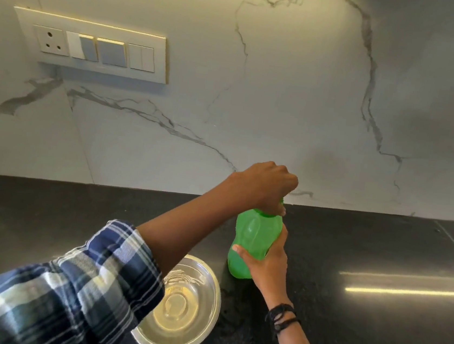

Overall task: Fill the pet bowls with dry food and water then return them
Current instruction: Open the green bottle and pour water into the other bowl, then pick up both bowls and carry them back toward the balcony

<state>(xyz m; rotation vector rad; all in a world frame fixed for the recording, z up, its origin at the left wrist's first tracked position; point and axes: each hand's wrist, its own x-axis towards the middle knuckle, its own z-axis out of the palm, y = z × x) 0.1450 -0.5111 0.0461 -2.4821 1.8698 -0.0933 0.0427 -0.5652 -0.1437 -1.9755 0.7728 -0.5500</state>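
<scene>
A green plastic water bottle (252, 237) stands upright on the black countertop (381, 246). My right hand (269, 264) wraps around the bottle's lower body from the right. My left hand (266, 186) is closed over the bottle's top, hiding the cap. Just in front and to the left of the bottle sits a steel pet bowl (185, 305) with clear water in it; my plaid left sleeve covers its left side.
A white marble backsplash (285, 93) rises behind the counter, with a switch and socket panel (93, 46) at upper left. The dark counter stretches to both sides. A black band circles my right wrist (281, 316).
</scene>
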